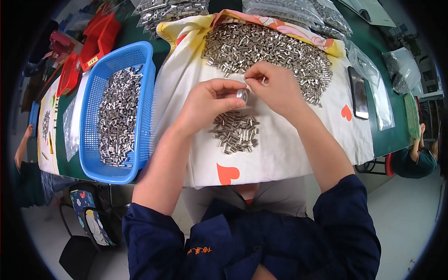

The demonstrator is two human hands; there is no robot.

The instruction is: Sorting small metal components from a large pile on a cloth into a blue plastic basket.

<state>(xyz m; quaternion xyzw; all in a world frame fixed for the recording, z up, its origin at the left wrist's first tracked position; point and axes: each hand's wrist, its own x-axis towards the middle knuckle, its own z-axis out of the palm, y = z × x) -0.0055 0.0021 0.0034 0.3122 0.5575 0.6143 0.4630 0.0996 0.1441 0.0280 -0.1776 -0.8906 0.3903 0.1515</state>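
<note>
Centrally, the left hand [212,103] holds a round metal piece [241,95]; the right hand [276,87], at three o'clock, is narrowed (whether on anything, I cannot tell). Metal tubes [275,51] heap at one, a smaller pile [235,133] at six; a blue basket [146,100] bounds nine; bare cloth [284,151] at five reaches its edge.

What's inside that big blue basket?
Lots of small silvery metal pieces are heaped inside the blue basket. The heap covers most of the bottom, so what's underneath can't be seen.
</note>
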